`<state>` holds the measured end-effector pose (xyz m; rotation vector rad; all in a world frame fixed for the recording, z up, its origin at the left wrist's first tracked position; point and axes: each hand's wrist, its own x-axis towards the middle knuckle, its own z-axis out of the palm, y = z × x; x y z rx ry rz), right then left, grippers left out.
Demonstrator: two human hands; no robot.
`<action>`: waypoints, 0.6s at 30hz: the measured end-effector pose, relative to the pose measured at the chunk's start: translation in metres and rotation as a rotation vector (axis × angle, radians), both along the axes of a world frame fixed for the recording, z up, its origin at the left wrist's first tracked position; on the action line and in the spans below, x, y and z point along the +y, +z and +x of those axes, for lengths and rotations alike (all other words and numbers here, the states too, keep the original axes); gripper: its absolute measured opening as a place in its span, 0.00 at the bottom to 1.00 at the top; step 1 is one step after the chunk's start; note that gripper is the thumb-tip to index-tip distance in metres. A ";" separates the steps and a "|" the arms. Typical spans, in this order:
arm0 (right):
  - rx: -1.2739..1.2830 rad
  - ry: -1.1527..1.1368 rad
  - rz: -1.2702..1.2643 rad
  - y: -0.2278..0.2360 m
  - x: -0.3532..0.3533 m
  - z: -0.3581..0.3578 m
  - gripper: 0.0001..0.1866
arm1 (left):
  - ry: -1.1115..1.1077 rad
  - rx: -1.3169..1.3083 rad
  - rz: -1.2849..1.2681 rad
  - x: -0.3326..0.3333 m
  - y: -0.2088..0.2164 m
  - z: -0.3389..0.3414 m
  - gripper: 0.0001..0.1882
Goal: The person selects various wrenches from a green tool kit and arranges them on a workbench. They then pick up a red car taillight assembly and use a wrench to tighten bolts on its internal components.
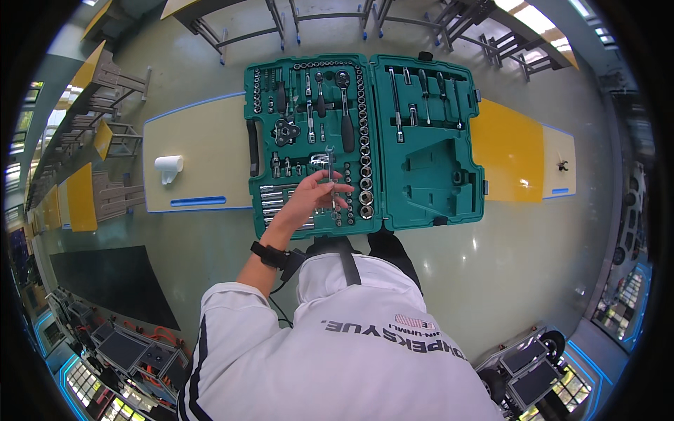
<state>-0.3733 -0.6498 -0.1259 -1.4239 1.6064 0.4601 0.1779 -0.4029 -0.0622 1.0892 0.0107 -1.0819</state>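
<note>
My left hand (307, 202) is closed in a pinch on a silver wrench (331, 164), its open-jawed end pointing away from me. The wrench is over the lower right part of the left half of a green tool case (281, 160); I cannot tell whether it touches the case. Around the hand lie long chrome sockets (269, 199), short sockets in a row (365, 160) along the hinge, and several more tools in slots. Beyond it sit a large ratchet (345, 112) and a smaller ratchet (320, 97). My right hand is not in view.
The opened case rests on a table with a pale left end (203, 133) and a yellow right part (505, 151). Its right half holds an extension bar (395, 105) and screwdrivers (424, 91). A white roll (168, 165) is at the left; a small dark object (563, 165) is far right.
</note>
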 end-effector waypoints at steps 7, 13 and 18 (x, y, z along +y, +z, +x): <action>-0.004 -0.062 -0.006 -0.010 0.035 -0.015 0.14 | -0.127 -0.186 0.152 -0.051 -0.014 -0.004 0.17; -0.077 -0.074 -0.070 -0.023 -0.016 -0.018 0.15 | -0.262 -0.315 0.346 -0.090 0.004 -0.035 0.17; -0.372 -0.096 -0.320 -0.002 -0.112 0.004 0.18 | -0.305 -0.448 0.323 -0.133 -0.017 -0.083 0.07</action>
